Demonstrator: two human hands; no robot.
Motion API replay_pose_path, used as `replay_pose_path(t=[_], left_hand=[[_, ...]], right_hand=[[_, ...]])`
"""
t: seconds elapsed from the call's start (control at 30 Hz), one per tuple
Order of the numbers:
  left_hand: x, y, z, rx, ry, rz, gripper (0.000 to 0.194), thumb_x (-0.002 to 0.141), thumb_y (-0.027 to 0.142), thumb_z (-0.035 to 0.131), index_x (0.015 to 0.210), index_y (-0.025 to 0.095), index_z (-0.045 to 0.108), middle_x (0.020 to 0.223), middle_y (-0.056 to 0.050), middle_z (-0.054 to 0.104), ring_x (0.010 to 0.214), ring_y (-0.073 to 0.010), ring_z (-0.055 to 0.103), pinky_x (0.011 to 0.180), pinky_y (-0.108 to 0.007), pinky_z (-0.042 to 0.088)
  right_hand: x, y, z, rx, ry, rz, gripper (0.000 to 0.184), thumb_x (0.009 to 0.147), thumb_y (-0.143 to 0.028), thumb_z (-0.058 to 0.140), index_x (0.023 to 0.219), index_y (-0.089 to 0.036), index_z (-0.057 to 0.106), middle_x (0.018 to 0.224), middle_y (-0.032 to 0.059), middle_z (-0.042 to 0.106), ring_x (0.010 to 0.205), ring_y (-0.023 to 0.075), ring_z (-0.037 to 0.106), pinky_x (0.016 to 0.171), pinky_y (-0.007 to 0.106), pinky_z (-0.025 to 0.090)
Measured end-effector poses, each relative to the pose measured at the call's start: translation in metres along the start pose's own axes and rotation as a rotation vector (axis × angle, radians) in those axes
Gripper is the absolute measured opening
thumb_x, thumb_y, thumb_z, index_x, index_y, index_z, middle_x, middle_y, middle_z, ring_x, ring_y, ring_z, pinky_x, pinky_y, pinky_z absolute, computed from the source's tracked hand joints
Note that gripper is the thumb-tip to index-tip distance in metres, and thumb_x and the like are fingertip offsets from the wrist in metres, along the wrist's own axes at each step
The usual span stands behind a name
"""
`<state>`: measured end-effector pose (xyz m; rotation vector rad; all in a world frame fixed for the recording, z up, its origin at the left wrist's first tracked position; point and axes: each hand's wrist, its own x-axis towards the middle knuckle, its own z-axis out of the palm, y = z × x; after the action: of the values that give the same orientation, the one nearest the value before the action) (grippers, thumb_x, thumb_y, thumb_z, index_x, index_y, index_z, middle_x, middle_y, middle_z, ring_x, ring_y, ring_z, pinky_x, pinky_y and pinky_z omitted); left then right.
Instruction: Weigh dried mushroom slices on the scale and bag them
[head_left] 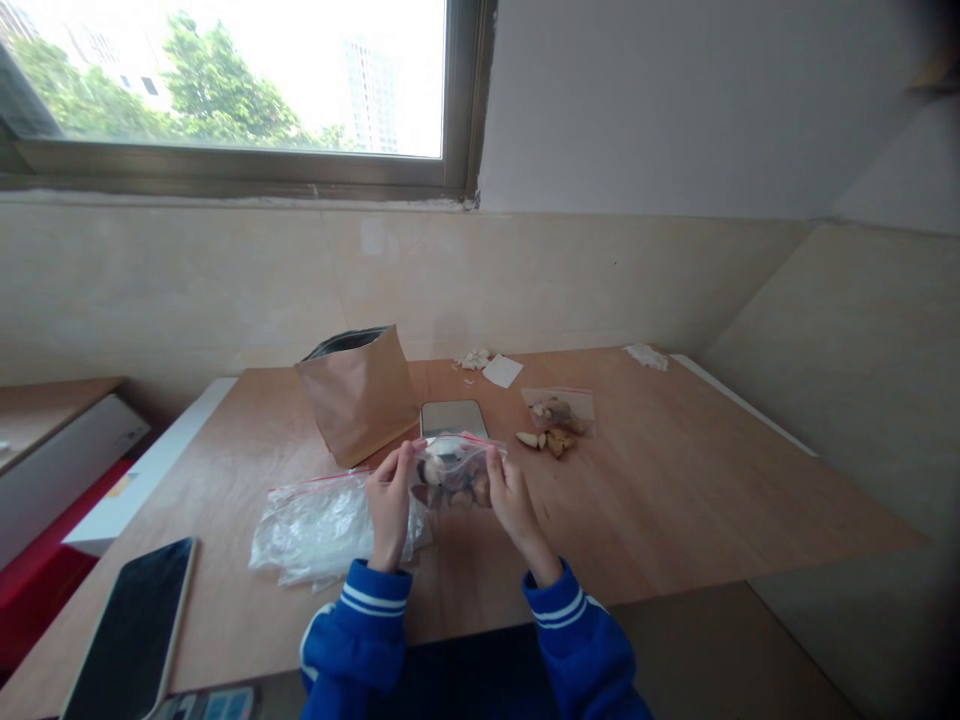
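Between my two hands hangs a clear zip bag [457,480] with a red seal strip and several brown and whitish dried pieces inside. My left hand [390,495] pinches its upper left corner. At the upper right corner, the fingers of my right hand [514,495] are closed on the same bag. Just behind the bag lies a flat pale scale [454,415], its near part hidden. A pile of clear zip bags [319,530] lies beside and partly under my left hand.
A brown paper bag [364,395] stands open at the back left. Right of the scale are a filled zip bag [577,408] and loose dried pieces [559,442]. White scraps [474,358] and a paper square [502,371] lie near the wall. A phone-like device [131,630] rests front left.
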<state>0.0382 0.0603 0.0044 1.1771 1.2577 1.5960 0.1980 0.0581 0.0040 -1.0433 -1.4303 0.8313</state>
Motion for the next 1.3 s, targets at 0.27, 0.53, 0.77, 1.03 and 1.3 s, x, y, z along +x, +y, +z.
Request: replay_pose_path(t=[0.27, 0.53, 0.77, 1.03, 1.3], left_hand=[[-0.003, 0.014, 0.0, 0.065, 0.15, 0.031, 0.039, 0.085, 0.049, 0.055, 0.09, 0.016, 0.075, 0.087, -0.006, 0.074, 0.082, -0.0206, 0.066, 0.075, -0.029, 0.049], [-0.004, 0.006, 0.004, 0.106, 0.052, 0.054, 0.038, 0.084, 0.051, 0.056, 0.078, 0.016, 0.071, 0.074, -0.003, 0.069, 0.073, -0.0172, 0.061, 0.068, -0.025, 0.044], [0.012, -0.026, -0.001, 0.173, 0.112, 0.05, 0.048, 0.085, 0.055, 0.052, 0.055, 0.018, 0.048, 0.052, 0.005, 0.04, 0.054, -0.0107, 0.038, 0.054, -0.023, 0.03], [0.016, -0.057, -0.008, 0.182, 0.018, -0.079, 0.047, 0.085, 0.058, 0.047, 0.067, 0.017, 0.061, 0.067, -0.001, 0.06, 0.068, -0.0162, 0.053, 0.064, -0.025, 0.04], [0.014, -0.068, -0.008, 0.079, -0.045, -0.035, 0.033, 0.081, 0.049, 0.057, 0.085, 0.017, 0.064, 0.085, -0.004, 0.067, 0.084, -0.018, 0.061, 0.076, -0.026, 0.046]], right_hand=[[0.0, 0.002, -0.005, -0.039, 0.039, -0.031, 0.05, 0.099, -0.049, 0.03, 0.126, -0.021, 0.061, 0.124, 0.009, 0.064, 0.116, 0.0229, 0.059, 0.104, 0.041, 0.043], [-0.001, 0.018, -0.003, -0.07, 0.097, 0.029, 0.055, 0.096, -0.056, 0.031, 0.1, -0.017, 0.07, 0.096, 0.0104, 0.072, 0.094, 0.0232, 0.066, 0.083, 0.033, 0.051], [0.002, 0.051, -0.013, -0.187, 0.245, 0.06, 0.056, 0.092, -0.061, 0.036, 0.082, -0.016, 0.067, 0.068, 0.0063, 0.066, 0.064, 0.0183, 0.059, 0.06, 0.027, 0.046], [-0.001, 0.077, -0.016, -0.166, 0.28, 0.079, 0.041, 0.089, -0.053, 0.049, 0.089, -0.016, 0.066, 0.08, 0.0059, 0.069, 0.073, 0.0185, 0.064, 0.067, 0.027, 0.05], [-0.005, 0.082, -0.015, -0.279, 0.274, 0.033, 0.037, 0.092, -0.047, 0.045, 0.099, -0.017, 0.066, 0.088, 0.0076, 0.071, 0.074, 0.0179, 0.064, 0.066, 0.027, 0.05]])
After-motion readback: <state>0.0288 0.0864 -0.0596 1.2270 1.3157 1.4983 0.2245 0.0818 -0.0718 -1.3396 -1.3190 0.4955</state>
